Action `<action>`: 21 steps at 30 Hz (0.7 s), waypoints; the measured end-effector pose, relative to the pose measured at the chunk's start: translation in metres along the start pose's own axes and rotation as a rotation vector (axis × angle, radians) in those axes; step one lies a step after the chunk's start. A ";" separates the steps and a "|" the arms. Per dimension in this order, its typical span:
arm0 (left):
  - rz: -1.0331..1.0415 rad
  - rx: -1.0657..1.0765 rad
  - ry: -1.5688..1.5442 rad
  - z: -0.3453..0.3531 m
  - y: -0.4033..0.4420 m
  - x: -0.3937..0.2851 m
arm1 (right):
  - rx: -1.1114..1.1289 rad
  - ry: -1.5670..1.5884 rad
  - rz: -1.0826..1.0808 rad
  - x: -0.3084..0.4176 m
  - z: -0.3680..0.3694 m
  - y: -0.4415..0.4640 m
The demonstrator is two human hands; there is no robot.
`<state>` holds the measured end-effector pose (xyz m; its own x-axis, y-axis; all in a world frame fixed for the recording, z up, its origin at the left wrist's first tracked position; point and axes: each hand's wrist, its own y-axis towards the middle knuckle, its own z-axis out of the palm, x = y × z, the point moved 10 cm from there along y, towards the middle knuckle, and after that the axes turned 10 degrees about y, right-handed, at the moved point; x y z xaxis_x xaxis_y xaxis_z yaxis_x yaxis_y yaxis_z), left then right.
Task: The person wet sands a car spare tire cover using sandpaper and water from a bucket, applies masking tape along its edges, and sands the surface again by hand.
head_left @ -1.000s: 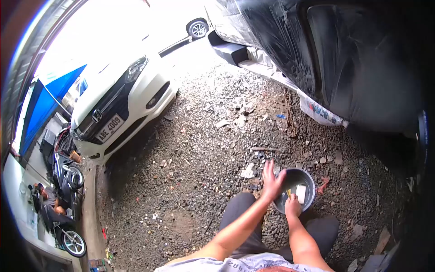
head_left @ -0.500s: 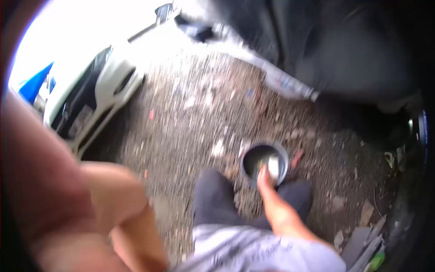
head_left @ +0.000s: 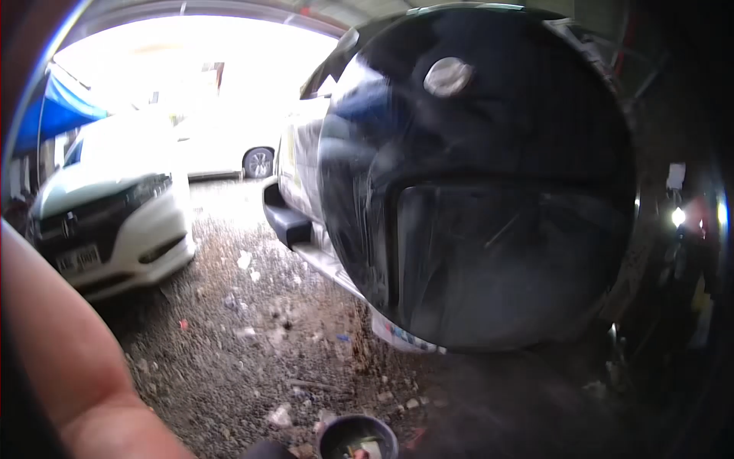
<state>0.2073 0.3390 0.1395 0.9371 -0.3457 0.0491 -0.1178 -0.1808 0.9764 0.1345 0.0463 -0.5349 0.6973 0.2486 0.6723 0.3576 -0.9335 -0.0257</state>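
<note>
A dark round basin [head_left: 335, 437] sits on the gravel at the bottom edge, with a white block [head_left: 372, 448] inside. Only a small, blurred part of my right hand [head_left: 361, 454] shows in the basin beside the block; its grip is too small to make out. My left forearm rises large along the left side, close to the camera, and the hand itself is outside the frame.
A dark vehicle with a large rounded black panel [head_left: 489, 229] fills the centre and right. A white car [head_left: 153, 237] stands at the left. Behind are another vehicle's wheel [head_left: 258, 162] and a blue tarp [head_left: 57, 115]. Debris lies on the gravel [head_left: 245, 344].
The view has tilted up, so the basin now sits at the bottom edge. My left hand has left the basin and gone out of view, its arm raised at the left.
</note>
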 end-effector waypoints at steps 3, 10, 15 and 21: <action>0.050 -0.018 0.001 0.003 -0.008 -0.007 | -0.095 -0.026 -0.007 -0.029 0.040 -0.006; 0.223 -0.030 -0.035 0.005 0.027 -0.014 | -0.092 0.169 0.012 -0.023 0.030 -0.067; 0.163 -0.085 -0.068 -0.001 -0.005 -0.023 | 0.284 -0.006 0.224 -0.027 0.034 -0.069; -0.590 0.436 0.053 0.179 -0.279 0.096 | 0.361 0.048 0.259 -0.051 0.059 -0.060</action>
<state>0.2710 0.1915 -0.1660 0.8983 -0.0344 -0.4380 0.3016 -0.6768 0.6716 0.1138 0.1045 -0.6111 0.7657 -0.0017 0.6432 0.3751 -0.8112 -0.4487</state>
